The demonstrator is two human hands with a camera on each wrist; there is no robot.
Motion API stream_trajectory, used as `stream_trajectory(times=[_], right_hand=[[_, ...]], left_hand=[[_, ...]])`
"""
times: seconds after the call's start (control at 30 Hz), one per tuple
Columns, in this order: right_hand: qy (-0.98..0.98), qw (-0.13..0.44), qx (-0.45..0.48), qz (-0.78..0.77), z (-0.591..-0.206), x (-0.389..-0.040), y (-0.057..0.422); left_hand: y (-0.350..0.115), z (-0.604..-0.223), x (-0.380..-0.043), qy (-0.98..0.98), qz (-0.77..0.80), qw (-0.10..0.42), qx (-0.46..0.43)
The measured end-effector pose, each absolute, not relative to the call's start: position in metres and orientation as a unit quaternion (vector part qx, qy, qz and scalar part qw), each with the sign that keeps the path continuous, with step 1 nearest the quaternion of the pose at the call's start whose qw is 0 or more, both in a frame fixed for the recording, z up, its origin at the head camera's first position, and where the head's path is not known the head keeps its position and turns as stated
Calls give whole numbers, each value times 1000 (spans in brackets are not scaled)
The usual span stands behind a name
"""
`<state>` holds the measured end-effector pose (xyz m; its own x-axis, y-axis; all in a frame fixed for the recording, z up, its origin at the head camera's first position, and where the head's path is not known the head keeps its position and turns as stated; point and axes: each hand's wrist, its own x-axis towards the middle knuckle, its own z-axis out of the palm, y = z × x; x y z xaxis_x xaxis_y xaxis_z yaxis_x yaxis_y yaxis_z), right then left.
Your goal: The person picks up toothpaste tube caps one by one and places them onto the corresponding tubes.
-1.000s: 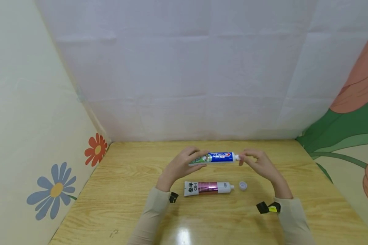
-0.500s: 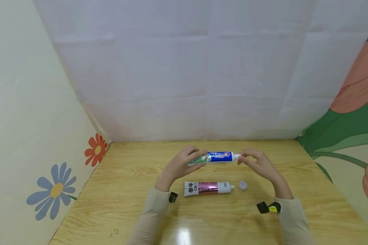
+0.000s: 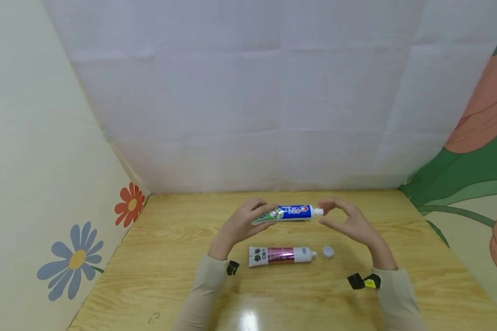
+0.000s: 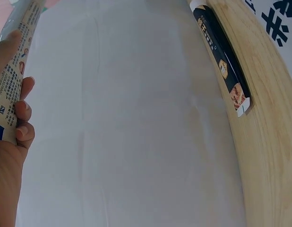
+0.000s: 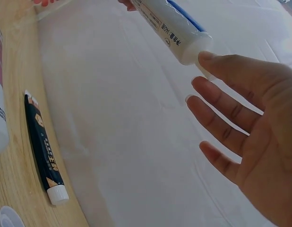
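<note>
My left hand [image 3: 241,224] grips a blue, green and white toothpaste tube [image 3: 296,212] level above the table, thumb on one side and fingers on the other. The white cap [image 3: 319,212] is at its right end. Around that cap, my right hand [image 3: 356,225] has its thumb and fingers spread apart; in the right wrist view the thumb overlaps the cap, and I cannot tell whether they touch. Below lies a pink-and-white toothpaste tube [image 3: 280,255], its bare nozzle pointing right. A loose white cap [image 3: 328,252] rests beside that nozzle.
A dark toothpaste tube [image 5: 42,146] with a white cap lies on the wooden table [image 3: 182,276], seen in both wrist views. White cloth [image 3: 252,115] hangs behind the table. Flower-patterned panels [image 3: 76,259] stand at the sides.
My right thumb and fingers have come apart from their pinch on the held tube's cap, so the cap now shows. The left hand and the lying things stay much the same.
</note>
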<state>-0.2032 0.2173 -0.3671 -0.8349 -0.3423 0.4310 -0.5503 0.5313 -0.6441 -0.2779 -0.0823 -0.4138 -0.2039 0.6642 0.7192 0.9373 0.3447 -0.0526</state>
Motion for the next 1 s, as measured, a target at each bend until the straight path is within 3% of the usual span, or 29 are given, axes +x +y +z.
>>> stream_trajectory(times=[0.77,1.0], right_hand=[[-864,141,259,409,-371,-206,219],[-864,149,255,409,-399,-226,233]], left_hand=[[-82,-414,-280,-743,-198,344,-539],[-82,-414,-279,-742,-199,344,-540]])
